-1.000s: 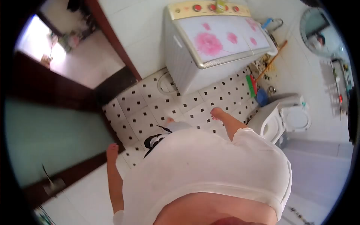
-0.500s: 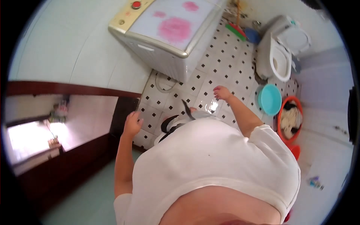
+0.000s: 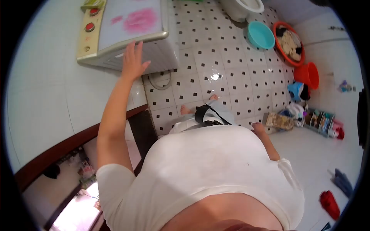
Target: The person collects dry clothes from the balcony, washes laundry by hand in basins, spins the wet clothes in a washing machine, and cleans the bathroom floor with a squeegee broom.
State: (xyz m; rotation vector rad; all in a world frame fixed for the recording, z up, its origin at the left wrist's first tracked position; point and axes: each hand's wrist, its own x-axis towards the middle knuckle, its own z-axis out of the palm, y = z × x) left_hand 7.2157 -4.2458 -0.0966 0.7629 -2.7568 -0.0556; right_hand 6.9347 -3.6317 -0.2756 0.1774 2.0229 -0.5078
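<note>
My left hand [image 3: 134, 63] is stretched forward with its fingers apart, holding nothing. Its fingertips are at the front top edge of a washing machine [image 3: 127, 46], which has a pale lid with pink flower prints and a cream control panel with red knobs. Whether they touch the edge I cannot tell. Low by my right side hangs my right hand [image 3: 259, 128], partly hidden by my body; its fingers look loosely apart, with nothing seen in them.
On the dotted tile floor [image 3: 200, 57] stand a turquoise basin [image 3: 261, 35], an orange tub [image 3: 279, 42] with clothes, a red bucket [image 3: 307, 75] and a shelf of bottles [image 3: 320, 122]. The toilet [image 3: 243, 9] is at the far side. A grey hose [image 3: 161, 85] lies below the machine.
My left hand has reached forward from beside the doorway to the washing machine's edge. The right hand has drawn back toward my side. The view has turned, showing the bucket and shelf.
</note>
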